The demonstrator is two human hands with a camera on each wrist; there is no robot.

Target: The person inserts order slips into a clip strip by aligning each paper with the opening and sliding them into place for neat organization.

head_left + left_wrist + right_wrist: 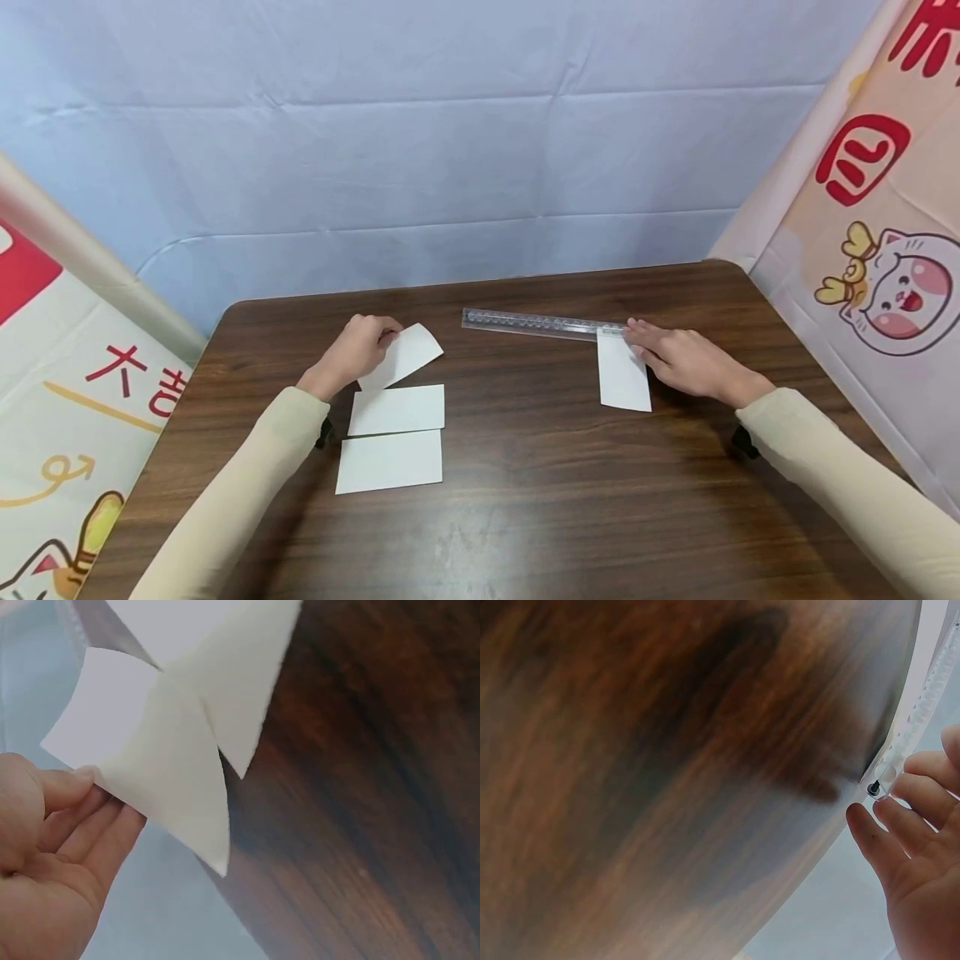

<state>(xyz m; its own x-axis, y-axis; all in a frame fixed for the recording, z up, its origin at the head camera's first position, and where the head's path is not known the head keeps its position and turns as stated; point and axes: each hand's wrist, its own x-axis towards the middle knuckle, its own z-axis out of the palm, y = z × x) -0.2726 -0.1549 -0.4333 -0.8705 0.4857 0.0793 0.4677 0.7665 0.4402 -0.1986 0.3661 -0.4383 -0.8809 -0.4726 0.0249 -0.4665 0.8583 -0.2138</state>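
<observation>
In the head view my left hand (358, 348) pinches a small white paper sheet (408, 354) by its edge, thumb on one side and fingers on the other. The sheet bows in the left wrist view, its corner lifted over another white sheet (232, 667). My right hand (682, 358) lies with fingers extended over the right end of a clear plastic ruler (532, 322). Beneath its thumb side is an upright white sheet (624, 379), its top edge at the ruler. Fingertips meet the ruler's end (889, 776) in the right wrist view.
Two more white sheets, an upper (397, 408) and a lower (390, 462), lie one below the other in front of the left hand. The dark wooden table (517, 517) has its far edge against a pale cloth backdrop (420, 167). Printed banners flank both sides.
</observation>
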